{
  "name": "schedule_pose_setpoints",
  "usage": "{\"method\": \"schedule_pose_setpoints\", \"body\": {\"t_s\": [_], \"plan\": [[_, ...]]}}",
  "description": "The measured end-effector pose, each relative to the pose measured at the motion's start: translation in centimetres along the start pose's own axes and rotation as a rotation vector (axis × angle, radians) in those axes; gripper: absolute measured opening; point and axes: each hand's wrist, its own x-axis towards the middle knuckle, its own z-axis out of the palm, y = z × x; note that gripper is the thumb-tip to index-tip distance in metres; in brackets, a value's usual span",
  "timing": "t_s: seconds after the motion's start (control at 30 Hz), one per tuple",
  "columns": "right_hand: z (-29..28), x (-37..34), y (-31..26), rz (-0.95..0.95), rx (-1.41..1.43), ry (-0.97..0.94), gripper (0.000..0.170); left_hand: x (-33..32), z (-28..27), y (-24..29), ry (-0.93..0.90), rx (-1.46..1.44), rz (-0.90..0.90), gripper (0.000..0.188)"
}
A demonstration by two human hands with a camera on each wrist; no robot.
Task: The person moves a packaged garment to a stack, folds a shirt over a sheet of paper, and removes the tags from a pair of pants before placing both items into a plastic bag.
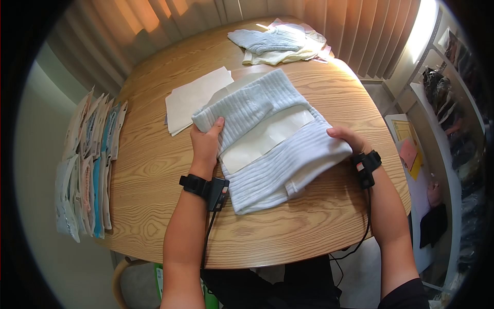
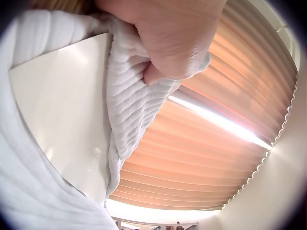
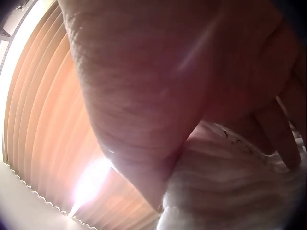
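A pale blue ribbed knit garment (image 1: pixel 288 165) is folded over a white sheet of card (image 1: pixel 267 139), which shows as a strip between the two folded parts. At the garment's left edge my left hand (image 1: pixel 206 147) grips the cloth, thumb on top and fingers hidden beneath. My right hand (image 1: pixel 355 140) holds the right edge the same way, its thumb over the fold. In the left wrist view the card (image 2: pixel 62 110) lies between ribbed layers, and the thumb presses the knit (image 2: pixel 134 91). The right wrist view shows fingers (image 3: pixel 278 134) behind the cloth (image 3: pixel 225 187).
White sheets (image 1: pixel 195 98) lie on the wooden table (image 1: pixel 154 195) behind the garment. More folded knitwear (image 1: pixel 278 44) is piled at the far edge. Packed garments in clear bags (image 1: pixel 92 170) stand along the left side. A shelf rack (image 1: pixel 437 154) is on the right.
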Motion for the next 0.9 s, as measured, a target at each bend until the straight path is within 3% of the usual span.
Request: {"method": "schedule_pose_setpoints", "body": {"t_s": [0.07, 0.13, 0.23, 0.4, 0.63, 0.7, 0.8, 0.9], "plan": [[0.0, 1.1, 0.3, -0.046, 0.166, -0.551, 0.086, 0.1, -0.1, -0.1, -0.018, 0.041, 0.004, 0.034], [1.1, 2.1, 0.5, -0.121, 0.179, -0.767, 0.092, 0.0, 0.0, 0.2, -0.019, 0.057, -0.004, 0.034], [2.4, 2.8, 0.6, -0.251, 0.208, -0.841, 0.098, -0.1, 0.1, 0.2, -0.03, 0.077, -0.02, 0.034], [2.4, 3.3, 0.3, -0.267, 0.23, -0.748, 0.099, -0.1, 0.0, 0.2, -0.056, 0.071, -0.03, 0.033], [1.9, 3.6, 0.2, -0.193, 0.353, -0.622, 0.069, 0.1, -0.1, -0.3, -0.065, 0.079, -0.024, 0.034], [1.5, 3.9, 0.6, -0.116, 0.343, -0.586, 0.049, 0.0, 0.0, -0.1, -0.063, 0.082, -0.028, 0.034], [1.7, 3.7, 0.4, -0.089, 0.304, -0.559, 0.034, 0.0, 0.0, 0.0, -0.056, 0.085, -0.038, 0.035], [1.7, 3.4, 0.3, -0.037, 0.268, -0.6, 0.032, -0.1, 0.1, 0.0, -0.051, 0.093, -0.04, 0.034]]}}
